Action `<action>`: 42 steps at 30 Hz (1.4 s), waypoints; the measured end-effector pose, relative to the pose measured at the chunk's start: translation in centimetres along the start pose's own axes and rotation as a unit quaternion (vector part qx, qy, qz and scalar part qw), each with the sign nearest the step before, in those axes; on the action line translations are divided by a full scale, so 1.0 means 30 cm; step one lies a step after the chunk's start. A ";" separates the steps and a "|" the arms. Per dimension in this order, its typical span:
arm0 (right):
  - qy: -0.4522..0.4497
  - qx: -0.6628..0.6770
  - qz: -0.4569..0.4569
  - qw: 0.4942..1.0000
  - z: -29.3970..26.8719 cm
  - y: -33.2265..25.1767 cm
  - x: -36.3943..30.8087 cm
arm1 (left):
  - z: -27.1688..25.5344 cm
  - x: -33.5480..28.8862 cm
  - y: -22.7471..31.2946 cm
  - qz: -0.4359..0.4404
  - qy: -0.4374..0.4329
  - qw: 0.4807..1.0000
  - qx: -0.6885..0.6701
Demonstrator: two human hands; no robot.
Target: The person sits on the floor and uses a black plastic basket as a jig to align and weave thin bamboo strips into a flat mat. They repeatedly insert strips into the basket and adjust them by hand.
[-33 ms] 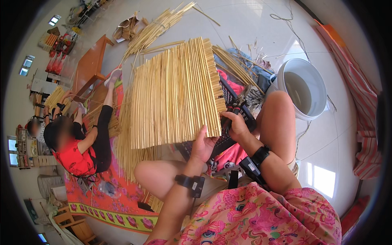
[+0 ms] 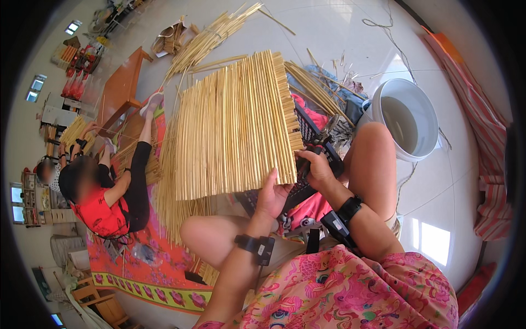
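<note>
A panel of straw-coloured reed stalks (image 2: pixel 230 126), laid side by side, stands tilted over my lap. My left hand (image 2: pixel 273 194) is closed on its lower right corner, thumb on the front face and fingers mostly hidden behind. Just right of that corner, my right hand (image 2: pixel 319 169) is closed round a pliers-like tool (image 2: pixel 313 149) with dark and red handles. The tool's metal end points up and away beside the panel's uneven right edge; its exact kind is hard to make out. Below and behind the hands sits a black plastic crate (image 2: pixel 307 123) with pink cloth.
A white bucket (image 2: pixel 411 118) of murky water stands right of my knee. Loose stalks (image 2: pixel 320 90) lie on blue cloth beyond the crate, with another bundle (image 2: pixel 211 41) farther off. At left, a co-worker in red (image 2: pixel 101 208) sits near a wooden bench (image 2: pixel 118 90) and a floral mat (image 2: pixel 148 293).
</note>
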State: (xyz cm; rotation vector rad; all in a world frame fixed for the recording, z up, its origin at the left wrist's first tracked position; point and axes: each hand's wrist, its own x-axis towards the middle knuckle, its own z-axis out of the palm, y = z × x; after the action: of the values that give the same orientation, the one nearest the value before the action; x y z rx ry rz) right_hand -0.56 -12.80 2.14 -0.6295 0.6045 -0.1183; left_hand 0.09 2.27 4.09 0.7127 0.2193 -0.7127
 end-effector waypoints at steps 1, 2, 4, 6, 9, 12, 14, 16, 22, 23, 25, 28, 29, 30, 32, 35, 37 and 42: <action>0.016 -0.011 -0.006 1.000 -0.019 0.008 0.007 | -0.004 0.002 -0.003 0.000 0.003 1.000 -0.001; 0.040 -0.066 -0.022 0.997 -0.040 0.013 0.013 | -0.007 0.004 -0.006 0.000 0.002 1.000 0.001; 0.087 -0.174 -0.050 0.980 -0.038 0.003 0.001 | -0.009 0.003 -0.005 0.001 0.004 1.000 0.005; 0.038 -0.164 -0.060 0.984 -0.023 -0.001 -0.010 | -0.009 0.005 -0.005 0.001 0.002 1.000 0.006; -0.005 -0.147 -0.066 0.987 -0.009 -0.010 -0.019 | -0.008 0.007 -0.005 0.001 0.001 1.000 0.006; -0.011 -0.119 -0.058 0.991 0.005 -0.022 -0.023 | -0.003 0.004 -0.006 -0.002 0.005 1.000 0.003; -0.009 -0.106 -0.056 0.993 0.008 -0.024 -0.017 | 0.001 0.005 -0.007 -0.007 0.008 1.000 0.002; -0.010 -0.103 -0.058 0.993 0.011 -0.016 -0.007 | -0.006 0.008 -0.006 -0.009 0.011 1.000 0.003; -0.005 -0.120 -0.082 0.989 0.033 -0.018 -0.014 | -0.014 0.011 -0.011 -0.005 0.021 1.000 0.002; -0.011 -0.116 -0.079 0.990 0.028 -0.012 -0.008 | -0.014 0.012 -0.011 -0.002 0.021 1.000 0.005; -0.020 -0.109 -0.075 0.991 0.012 -0.006 0.003 | -0.013 0.016 -0.017 0.000 0.019 1.000 0.011; -0.024 -0.109 -0.058 0.992 -0.002 -0.004 0.012 | -0.015 0.019 -0.017 -0.009 0.020 1.000 0.008; -0.021 -0.092 -0.044 0.995 -0.002 -0.002 0.016 | -0.016 0.018 -0.017 -0.008 0.020 1.000 0.007; -0.017 -0.076 -0.029 0.997 -0.004 0.001 0.020 | -0.015 0.017 -0.016 -0.007 0.020 1.000 0.006; -0.017 -0.048 -0.003 0.999 -0.006 0.009 0.027 | -0.012 0.016 -0.015 -0.007 0.019 1.000 0.005; -0.028 -0.006 0.043 0.999 -0.029 0.030 0.045 | -0.008 0.018 -0.017 -0.010 0.019 1.000 0.003; -0.040 0.037 0.089 0.995 -0.045 0.044 0.067 | -0.010 0.018 -0.019 -0.014 0.025 1.000 0.001; -0.073 0.063 0.144 0.985 -0.048 0.033 0.070 | -0.019 0.016 -0.022 -0.008 0.027 1.000 -0.007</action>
State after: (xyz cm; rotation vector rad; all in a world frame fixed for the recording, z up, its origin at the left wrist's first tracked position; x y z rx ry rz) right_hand 0.29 -13.33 -0.41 -0.4190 0.5354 0.1592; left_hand 0.05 2.04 3.13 0.7180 0.2784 -0.7063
